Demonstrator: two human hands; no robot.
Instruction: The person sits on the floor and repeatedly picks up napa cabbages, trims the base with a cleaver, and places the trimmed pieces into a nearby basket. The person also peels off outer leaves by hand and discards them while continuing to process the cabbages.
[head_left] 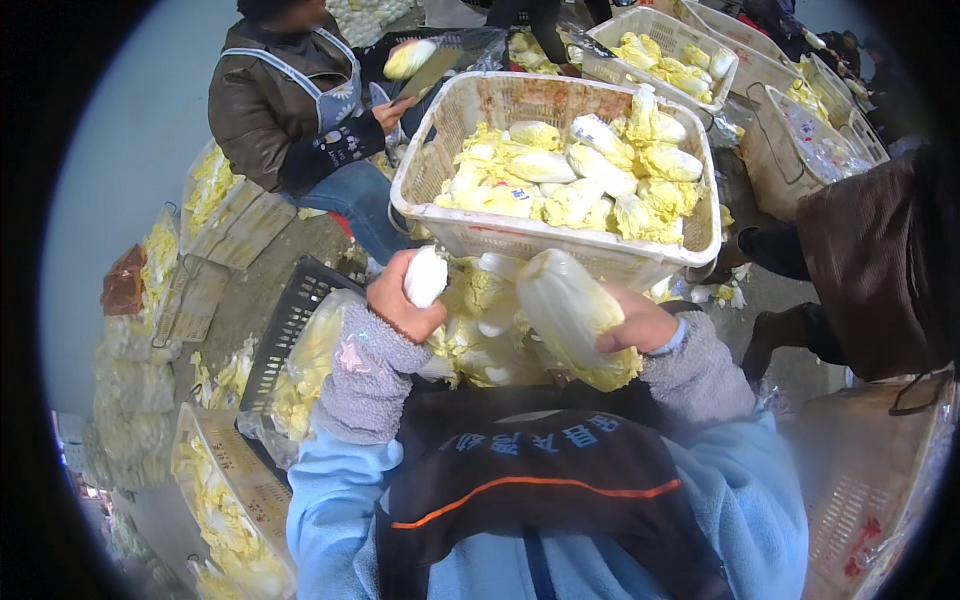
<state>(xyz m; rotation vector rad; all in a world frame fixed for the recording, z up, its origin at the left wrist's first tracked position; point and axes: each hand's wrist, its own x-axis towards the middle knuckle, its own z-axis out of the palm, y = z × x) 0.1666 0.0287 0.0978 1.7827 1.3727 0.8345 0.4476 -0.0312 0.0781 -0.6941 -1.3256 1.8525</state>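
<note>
Right hand [645, 322] gripping a long, pale yellow-green, oblong cabbage [565, 300]

The right hand's fingers are clamped on the cabbage's near right side; it tilts away toward the far left, smooth and ribbed, with crinkled leaf at its near end. The left hand [398, 303] has its fingers curled tight around a smooth white oval piece [427, 276]. Between the hands show crinkly yellow-leaved cabbages [490, 360]; beyond stands an off-white perforated plastic crate [500, 234].

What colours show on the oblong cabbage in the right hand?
Whitish and yellow cabbage; best in the head view.
</note>
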